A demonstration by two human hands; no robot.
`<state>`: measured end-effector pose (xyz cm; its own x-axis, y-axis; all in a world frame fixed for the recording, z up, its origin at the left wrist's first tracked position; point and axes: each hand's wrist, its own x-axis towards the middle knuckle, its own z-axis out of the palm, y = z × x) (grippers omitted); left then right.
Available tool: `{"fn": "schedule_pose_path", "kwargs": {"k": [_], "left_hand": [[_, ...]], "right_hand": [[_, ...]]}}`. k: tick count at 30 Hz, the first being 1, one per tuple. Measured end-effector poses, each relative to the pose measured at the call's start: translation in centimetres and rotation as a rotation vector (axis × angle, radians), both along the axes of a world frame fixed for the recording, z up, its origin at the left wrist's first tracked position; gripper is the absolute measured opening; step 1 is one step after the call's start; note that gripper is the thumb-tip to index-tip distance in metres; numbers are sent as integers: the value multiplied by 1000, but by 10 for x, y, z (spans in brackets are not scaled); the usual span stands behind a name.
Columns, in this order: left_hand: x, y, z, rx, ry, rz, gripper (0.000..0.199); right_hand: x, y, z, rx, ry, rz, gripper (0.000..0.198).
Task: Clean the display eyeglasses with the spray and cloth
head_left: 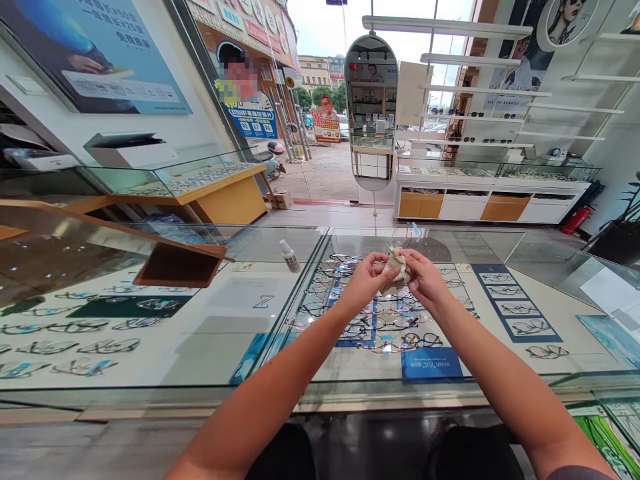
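Both hands are raised over the glass counter, close together, pinching a crumpled beige cloth (397, 268). My left hand (371, 275) grips its left side between thumb and fingers. On the other side, my right hand (425, 275) has its fingers closed on the same cloth. Just beyond the fingertips shows a thin rim with a bluish glint, like an eyeglass lens (415, 231); whether it is held through the cloth I cannot tell. Beneath the hands, several pairs of eyeglasses (397, 323) lie in rows inside the glass showcase (310, 393).
A small white spray bottle (289, 257) stands on the glass, left of the hands. Further left is a brown-framed tilted mirror (180, 265). Past the counter stand an oval mirror (373, 113), white shelves (480, 90) and another showcase (493, 193).
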<state>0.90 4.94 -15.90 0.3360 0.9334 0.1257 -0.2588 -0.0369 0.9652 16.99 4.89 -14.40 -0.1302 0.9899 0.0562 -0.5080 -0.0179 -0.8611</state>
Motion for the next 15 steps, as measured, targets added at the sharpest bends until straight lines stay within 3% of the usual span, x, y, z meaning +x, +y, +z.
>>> {"fn": "schedule_pose_path", "kwargs": {"k": [4,9,15], "left_hand": [[-3,0,2,-15,65,-109,71],[-6,2,1,-6,4,-235,66],[-5,-1,1,-15,-84,-260,61]], "right_hand": [[-1,-2,2,-6,-8,1,43],[-3,-7,7,10,-14,58,52],[0,-7,8,67,-42,89,50]]}}
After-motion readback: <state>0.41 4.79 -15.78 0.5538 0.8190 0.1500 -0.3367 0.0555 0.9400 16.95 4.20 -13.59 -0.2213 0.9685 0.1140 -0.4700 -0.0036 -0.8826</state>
